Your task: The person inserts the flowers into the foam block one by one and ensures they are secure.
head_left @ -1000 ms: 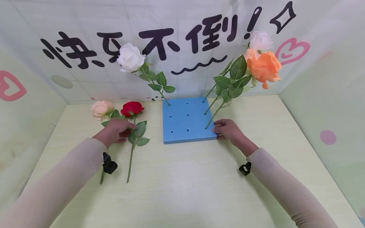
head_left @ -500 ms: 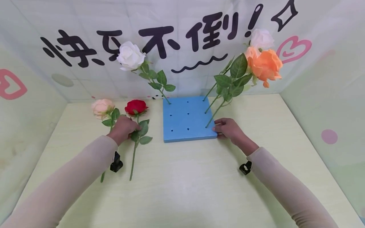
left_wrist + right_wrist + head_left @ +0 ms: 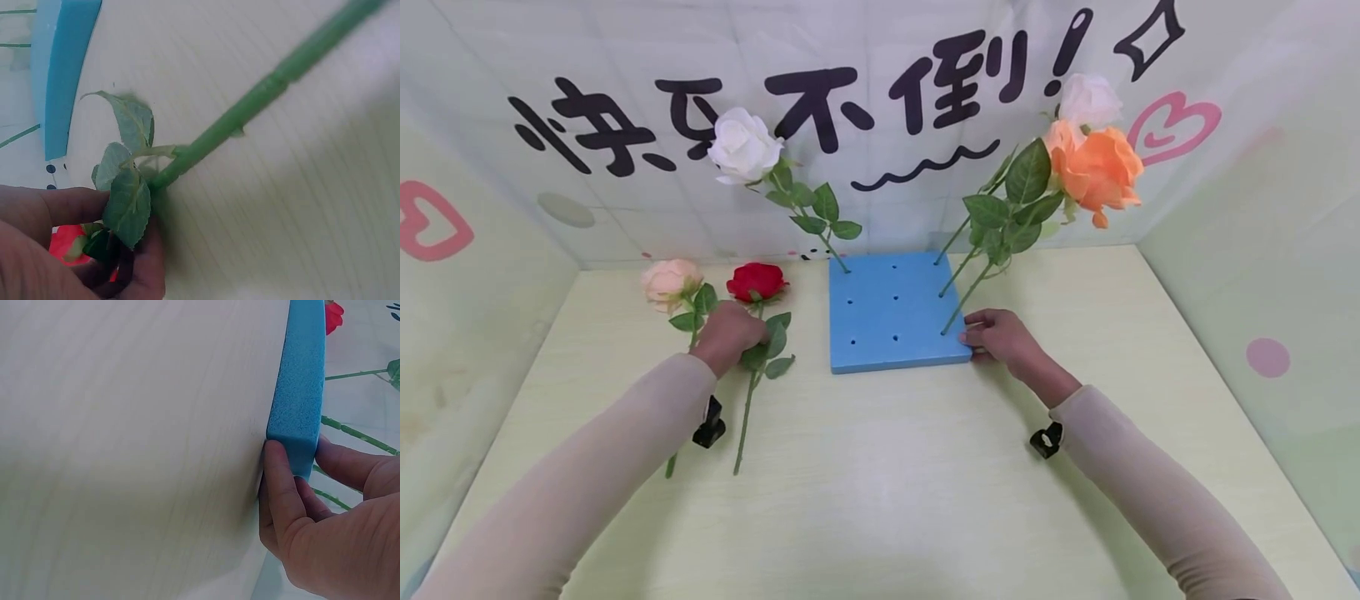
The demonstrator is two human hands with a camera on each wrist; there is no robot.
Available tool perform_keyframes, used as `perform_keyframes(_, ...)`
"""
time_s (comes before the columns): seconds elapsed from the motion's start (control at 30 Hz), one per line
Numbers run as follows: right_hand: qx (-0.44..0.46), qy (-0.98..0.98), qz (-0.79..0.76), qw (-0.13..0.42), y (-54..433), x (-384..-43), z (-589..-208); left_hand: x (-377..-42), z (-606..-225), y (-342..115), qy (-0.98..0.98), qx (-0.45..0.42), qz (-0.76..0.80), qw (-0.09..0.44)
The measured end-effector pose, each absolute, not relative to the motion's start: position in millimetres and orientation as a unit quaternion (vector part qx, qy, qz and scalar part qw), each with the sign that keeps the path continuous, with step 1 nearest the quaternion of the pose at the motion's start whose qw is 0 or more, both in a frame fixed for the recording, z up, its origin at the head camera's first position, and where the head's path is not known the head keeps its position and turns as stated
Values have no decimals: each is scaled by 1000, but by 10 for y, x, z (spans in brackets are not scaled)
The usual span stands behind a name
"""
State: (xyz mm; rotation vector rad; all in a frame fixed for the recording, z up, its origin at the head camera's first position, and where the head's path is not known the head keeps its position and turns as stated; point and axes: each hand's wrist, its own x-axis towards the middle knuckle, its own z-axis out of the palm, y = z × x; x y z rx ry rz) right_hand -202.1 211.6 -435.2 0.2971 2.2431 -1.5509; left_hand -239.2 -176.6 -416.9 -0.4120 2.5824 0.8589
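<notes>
My left hand pinches the leafy stem of a red rose, just below its bloom. In the left wrist view the green stem slants up to the right from the fingers, and leaves partly cover the grip. My right hand holds the near right corner of a blue foam board. Its thumb lies on the board's top side and its fingers at the edge, as the right wrist view shows the foam board. A light pink rose lies left of the red one, its stem partly behind my left arm.
Rows of small holes pit the board. A white rose leans left from its far left corner. Along the right side stand an orange rose, a pale pink rose and a peach one behind them. A printed backdrop rises behind the table.
My left hand has shifted right, bringing the red rose a little nearer the board. Most recently the stem's lower end swings slightly left. My right hand stays at the board's corner.
</notes>
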Motion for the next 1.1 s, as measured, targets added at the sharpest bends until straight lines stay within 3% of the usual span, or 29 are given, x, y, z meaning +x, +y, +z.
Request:
perform_keyframes(0.73,108,803,-552,198,2114,-2012,-4351,-2514,-4128,-1820,878,-143,402,217)
perform_keyframes(1.1,111,801,-555,198,2114,-2021,-4364,-2498,-3753,-1667,824,-114,529,169)
